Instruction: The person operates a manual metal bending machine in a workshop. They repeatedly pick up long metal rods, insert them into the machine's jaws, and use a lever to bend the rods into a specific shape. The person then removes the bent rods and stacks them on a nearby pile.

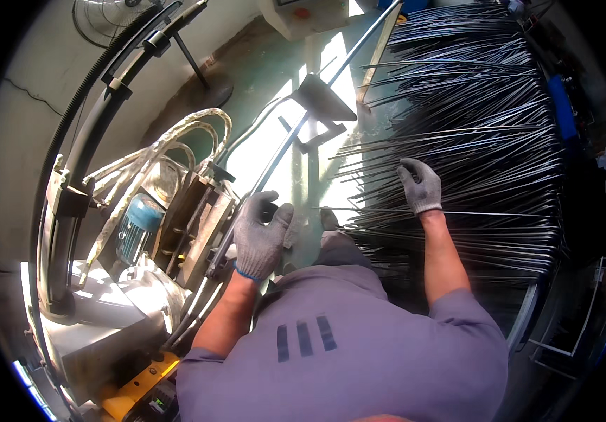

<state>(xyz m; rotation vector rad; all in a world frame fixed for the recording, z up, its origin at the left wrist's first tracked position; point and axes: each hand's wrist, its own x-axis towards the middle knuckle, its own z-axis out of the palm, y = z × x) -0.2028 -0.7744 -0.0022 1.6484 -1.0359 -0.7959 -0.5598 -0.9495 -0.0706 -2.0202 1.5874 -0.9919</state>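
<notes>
My left hand (260, 235), in a grey knit glove with a blue cuff, is beside a long metal bar (279, 153) that slants up and away. Its fingers curve and the thumb stands apart, with a gap between them and nothing seen in it. Whether the hand touches the bar is hidden. On the right, my right hand (421, 186), gloved in grey, hovers at the near ends of a big heap of thin dark metal rods (486, 141). Its fingers are loosely bent, and no rod shows in its grip. A dark flat plate (324, 98) sits along the bar.
To the left stands a machine with a blue motor (139, 219), wrapped hoses (155, 151) and a curved black arm (92, 141). A yellow object (137, 387) lies at lower left. A fan (106, 17) is at far left. Rod ends jut toward the sunlit floor (303, 179).
</notes>
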